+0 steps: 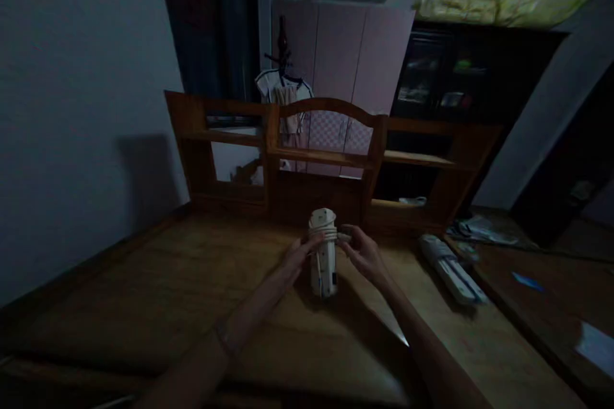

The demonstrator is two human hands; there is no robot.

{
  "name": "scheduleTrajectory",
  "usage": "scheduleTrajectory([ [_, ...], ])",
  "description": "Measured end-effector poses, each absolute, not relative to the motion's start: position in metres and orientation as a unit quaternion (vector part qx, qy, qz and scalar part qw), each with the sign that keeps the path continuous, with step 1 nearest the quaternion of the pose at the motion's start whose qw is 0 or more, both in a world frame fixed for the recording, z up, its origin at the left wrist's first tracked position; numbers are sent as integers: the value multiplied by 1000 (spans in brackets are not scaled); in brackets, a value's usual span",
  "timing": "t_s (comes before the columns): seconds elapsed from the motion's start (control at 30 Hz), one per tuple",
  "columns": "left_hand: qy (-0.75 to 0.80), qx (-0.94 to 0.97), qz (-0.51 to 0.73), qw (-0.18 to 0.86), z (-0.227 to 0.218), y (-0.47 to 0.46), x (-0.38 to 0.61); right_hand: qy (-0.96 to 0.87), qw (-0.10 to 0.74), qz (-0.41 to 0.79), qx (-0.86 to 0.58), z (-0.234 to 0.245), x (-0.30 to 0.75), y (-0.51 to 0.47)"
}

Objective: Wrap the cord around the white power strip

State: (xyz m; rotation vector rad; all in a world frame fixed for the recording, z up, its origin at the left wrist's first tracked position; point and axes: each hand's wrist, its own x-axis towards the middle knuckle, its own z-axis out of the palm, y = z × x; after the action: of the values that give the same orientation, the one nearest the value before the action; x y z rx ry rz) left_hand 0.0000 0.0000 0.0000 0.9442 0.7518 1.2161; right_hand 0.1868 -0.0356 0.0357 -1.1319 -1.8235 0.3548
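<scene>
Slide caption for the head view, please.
Left hand and right hand at a cord-wrapped power strip over a wooden desk; a second strip lies to the right.

Pink wardrobe (338, 57), dim bluish wall (77, 77)

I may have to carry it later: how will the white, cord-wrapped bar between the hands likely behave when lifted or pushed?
The white bar is probably stiff: its long body looks straight. The cord wound around it seems flexible, so loops may shift. The bar's flattish face suggests sliding rather than rolling.
</scene>
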Motion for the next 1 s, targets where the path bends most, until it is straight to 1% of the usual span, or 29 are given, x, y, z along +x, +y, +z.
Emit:
scheduleTrajectory([
  [0.2, 318, 412, 547, 655, 5, -4, 0, -746, 483, 106, -446, 35, 181, -41],
  [0.47, 303, 446, 540, 647, 14, -7, -2, -734, 495, 112, -451, 38, 177, -44],
  [0.67, 285, 531, 535, 592, 20, -13, -2, -721, 493, 109, -474, 43, 174, -49],
  [1.0, 288, 553, 559, 546, 25, -13, -9, -709, 518, 115, -464, 42, 164, -54],
])
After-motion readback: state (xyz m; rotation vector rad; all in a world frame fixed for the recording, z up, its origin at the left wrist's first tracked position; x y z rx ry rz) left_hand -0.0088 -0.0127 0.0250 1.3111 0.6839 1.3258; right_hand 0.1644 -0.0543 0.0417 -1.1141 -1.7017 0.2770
